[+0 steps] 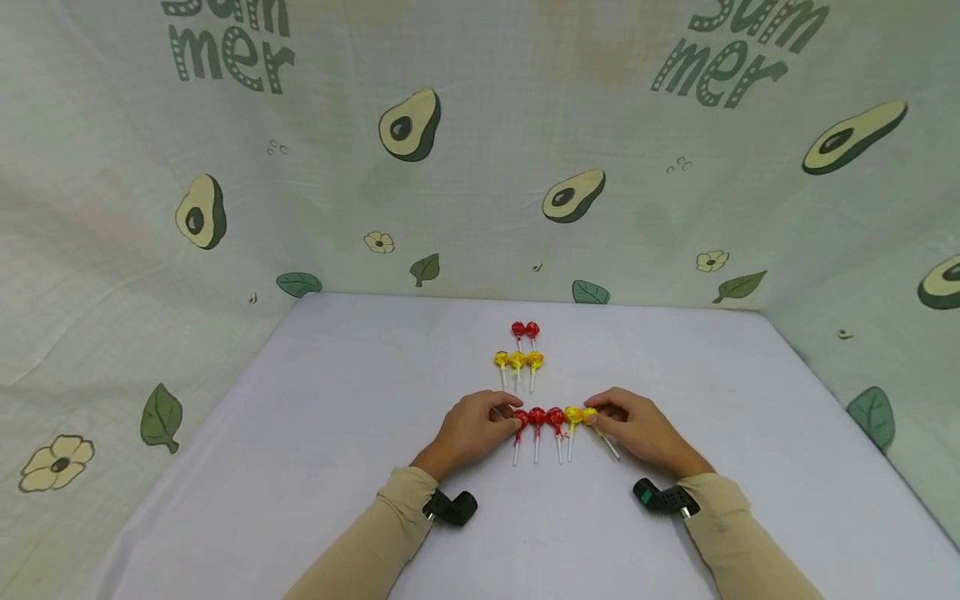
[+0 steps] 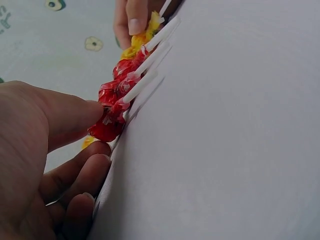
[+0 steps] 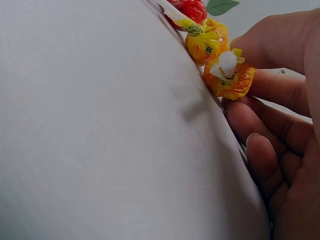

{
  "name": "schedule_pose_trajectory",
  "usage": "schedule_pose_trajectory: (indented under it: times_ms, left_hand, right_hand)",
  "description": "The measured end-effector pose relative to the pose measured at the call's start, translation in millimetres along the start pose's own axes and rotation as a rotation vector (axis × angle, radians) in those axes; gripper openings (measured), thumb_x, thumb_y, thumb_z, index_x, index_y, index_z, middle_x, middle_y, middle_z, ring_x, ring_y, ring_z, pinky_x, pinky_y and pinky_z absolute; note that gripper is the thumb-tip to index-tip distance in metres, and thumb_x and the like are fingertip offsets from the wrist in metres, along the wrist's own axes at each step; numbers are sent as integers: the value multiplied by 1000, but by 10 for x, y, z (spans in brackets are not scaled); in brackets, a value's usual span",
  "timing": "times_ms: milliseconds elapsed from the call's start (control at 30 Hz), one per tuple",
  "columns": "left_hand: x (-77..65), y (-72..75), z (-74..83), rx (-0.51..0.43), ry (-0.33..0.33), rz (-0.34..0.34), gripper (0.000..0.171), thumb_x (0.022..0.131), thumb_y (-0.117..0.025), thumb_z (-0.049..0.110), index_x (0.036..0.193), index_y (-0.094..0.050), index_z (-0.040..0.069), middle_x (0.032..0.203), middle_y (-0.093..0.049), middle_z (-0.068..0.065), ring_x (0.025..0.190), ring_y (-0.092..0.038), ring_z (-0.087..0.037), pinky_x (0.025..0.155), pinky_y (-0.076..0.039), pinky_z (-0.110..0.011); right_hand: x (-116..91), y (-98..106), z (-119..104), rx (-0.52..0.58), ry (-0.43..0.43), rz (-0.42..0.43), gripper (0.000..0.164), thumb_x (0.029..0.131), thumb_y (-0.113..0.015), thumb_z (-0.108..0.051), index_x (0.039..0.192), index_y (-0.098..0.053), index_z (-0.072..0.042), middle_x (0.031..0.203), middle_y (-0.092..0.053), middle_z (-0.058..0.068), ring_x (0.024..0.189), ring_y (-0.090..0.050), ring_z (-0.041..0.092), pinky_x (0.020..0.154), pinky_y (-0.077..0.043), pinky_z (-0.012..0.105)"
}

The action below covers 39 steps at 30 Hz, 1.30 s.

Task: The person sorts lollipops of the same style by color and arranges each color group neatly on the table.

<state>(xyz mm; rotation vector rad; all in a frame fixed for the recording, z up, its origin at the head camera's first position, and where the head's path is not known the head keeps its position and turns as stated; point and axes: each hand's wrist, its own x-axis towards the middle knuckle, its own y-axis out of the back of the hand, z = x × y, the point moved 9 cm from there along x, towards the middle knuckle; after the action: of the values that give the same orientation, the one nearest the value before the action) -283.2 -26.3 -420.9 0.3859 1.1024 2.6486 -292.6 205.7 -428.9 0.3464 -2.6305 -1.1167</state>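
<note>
Wrapped lollipops lie side by side in a near row, three red and then two yellow, with white sticks toward the person. My left hand (image 1: pixel 476 425) pinches the leftmost red lollipop (image 2: pixel 107 127) by its head between thumb and fingers. At the row's other end, my right hand (image 1: pixel 636 423) pinches the outer yellow lollipop (image 3: pixel 232 82), its stick slanting to the right in the head view. Between the hands sit the middle red lollipop (image 1: pixel 537 416), another red lollipop (image 1: pixel 556 417) and the inner yellow lollipop (image 1: pixel 573 415), heads close together.
Beyond the hands, three yellow lollipops (image 1: pixel 517 360) form a row, with two red lollipops (image 1: pixel 525 330) farther back. A white cloth covers the table (image 1: pixel 337 358). Behind it hangs a printed curtain (image 1: pixel 480 242). Dark camera mounts (image 1: pixel 453 507) sit at both wrists.
</note>
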Motion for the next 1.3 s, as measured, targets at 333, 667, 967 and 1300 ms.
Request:
schedule_pose_trajectory:
  times_ms: [333,667,967,1300]
  left_hand:
    - [25,-11,8,24,-26,1,23,84,-66,33,106,-68,26,86,-58,17,74,-54,1,64,-43,-22]
    - [12,-27,6,35,-11,3,21,84,-66,33,104,-68,27,85,-57,17,73,-53,0,62,-42,-22]
    - [1,-29,-13,3,-9,-1,21,84,-66,34,104,-68,27,91,-59,16,76,-54,1,64,-43,-23]
    - [-7,-34,-57,-36,4,-8,21,84,-66,35,104,-67,28,91,-59,16,76,-54,-2,64,-43,-24]
  right_hand:
    - [7,19,-2,-2,17,-12,23,87,-65,-32,109,-64,-25,93,-58,-9,81,-52,14,69,-45,26]
    - [-13,49,22,39,34,23,24,86,-66,-31,109,-66,-22,99,-60,-11,83,-54,14,71,-46,26]
    - [-10,97,52,122,-30,47,29,88,-62,-35,113,-64,-19,107,-62,-9,94,-57,12,81,-47,31]
    - [19,107,54,163,-40,68,32,88,-63,-36,113,-63,-17,106,-63,-4,89,-58,15,74,-49,27]
